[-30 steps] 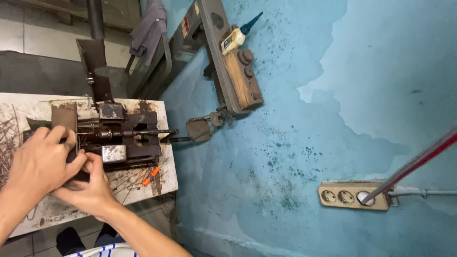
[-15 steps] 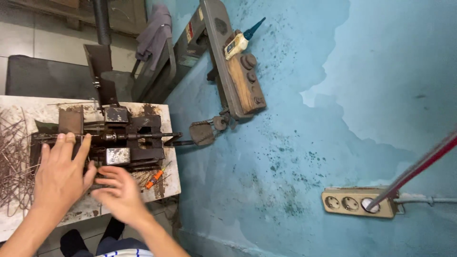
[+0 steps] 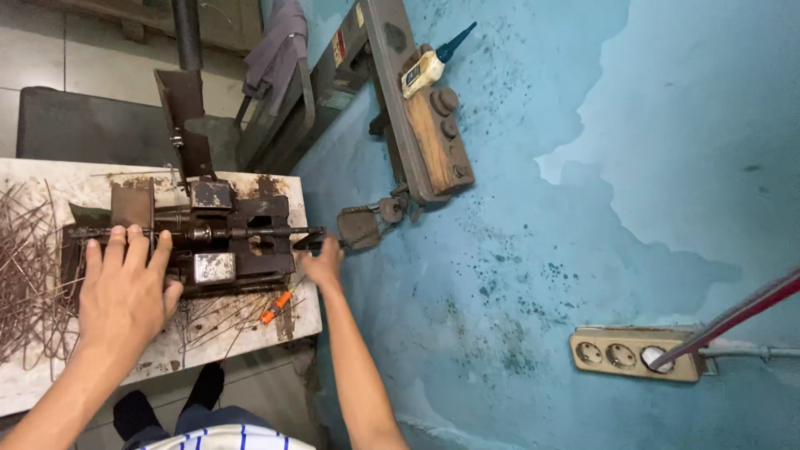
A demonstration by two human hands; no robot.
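A rusty metal bending jig [image 3: 225, 242] sits on a worn white bench [image 3: 167, 342]. My left hand [image 3: 125, 287] lies flat on the jig's left part, fingers spread over its long rod [image 3: 192, 233]. My right hand [image 3: 321, 265] reaches past the bench's right edge and closes around the dark handle end [image 3: 310, 240] of that rod. A heap of rusty wire pieces [image 3: 29, 275] lies left of the jig, and more thin wires [image 3: 225, 312] are scattered in front of it.
An orange-handled tool [image 3: 275, 307] lies by the bench's front right corner. A stained blue wall carries a wooden shelf [image 3: 433, 142] with a glue bottle [image 3: 425, 67], a socket strip [image 3: 637, 354] and a red cable [image 3: 733, 317]. A metal stand [image 3: 187, 92] rises behind the bench.
My right hand has left the front of the jig and moved right to the rod's handle end. My left hand has stayed flat on the jig's left side.
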